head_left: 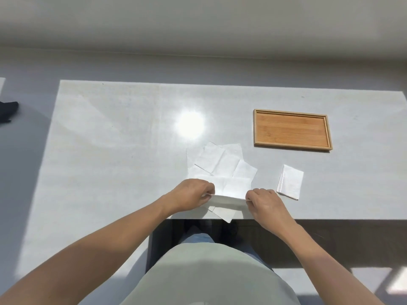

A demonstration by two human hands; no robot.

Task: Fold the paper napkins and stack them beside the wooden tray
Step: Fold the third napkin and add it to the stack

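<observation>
A white paper napkin (pixel 229 187) is lifted at its near edge by both hands, above the table's front edge. My left hand (pixel 190 195) pinches its left corner and my right hand (pixel 267 204) pinches its right corner. Under and behind it lies a loose pile of unfolded napkins (pixel 220 161), and one corner of the pile pokes past the front edge. A small stack of folded napkins (pixel 290 182) rests to the right, just in front of the wooden tray (pixel 291 148), which holds nothing.
The white table (pixel 121 139) is brightly lit, with a glare spot left of the tray. Its front edge runs just below my hands. A dark object (pixel 7 111) lies on the floor at far left.
</observation>
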